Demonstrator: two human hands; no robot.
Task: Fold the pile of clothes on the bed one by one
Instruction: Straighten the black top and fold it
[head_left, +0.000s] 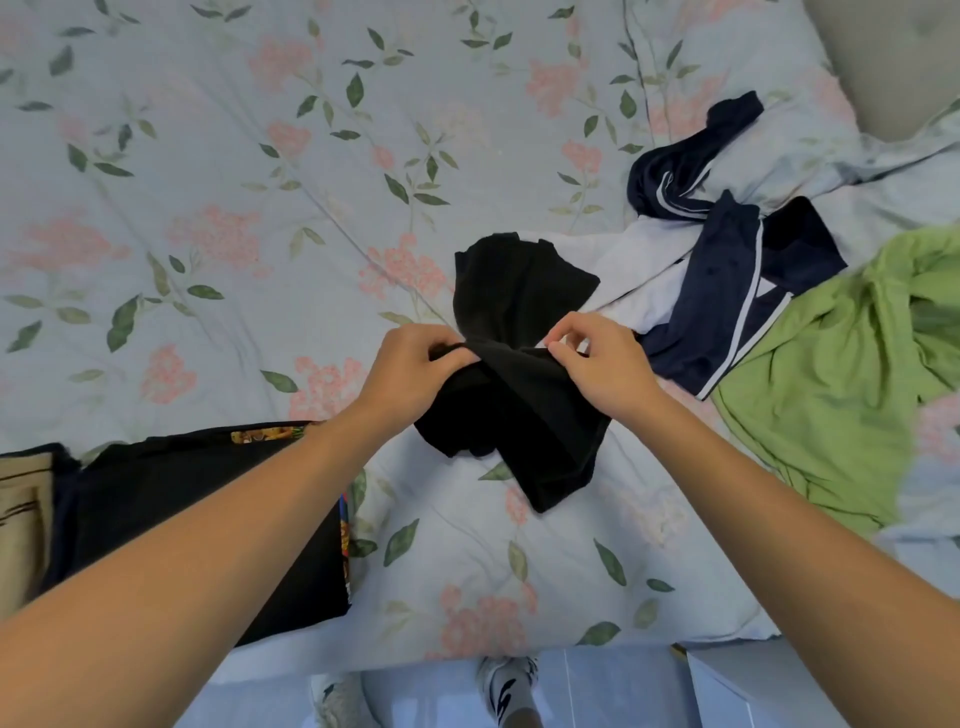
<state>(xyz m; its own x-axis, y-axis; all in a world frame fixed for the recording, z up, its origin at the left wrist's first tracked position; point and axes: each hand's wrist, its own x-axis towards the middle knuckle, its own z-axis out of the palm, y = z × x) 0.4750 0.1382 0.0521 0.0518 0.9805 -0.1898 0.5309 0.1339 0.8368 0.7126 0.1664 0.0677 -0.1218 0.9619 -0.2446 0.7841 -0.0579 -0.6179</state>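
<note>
While both hands pinch its upper edge, left hand (415, 364) and right hand (597, 358), the black garment (519, 405) hangs twisted above the floral bed (208, 208). Unfolded clothes (753, 270) lie just right; a folded black shirt (208, 499) sits left.

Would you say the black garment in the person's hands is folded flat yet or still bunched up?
Still bunched: the black garment is twisted and crumpled, pinched by the left hand and right hand.

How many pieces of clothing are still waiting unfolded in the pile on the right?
3 visible: a white garment nearest the hands, a navy white-striped garment over it, and a green garment at the far right. More may be hidden underneath.
</note>
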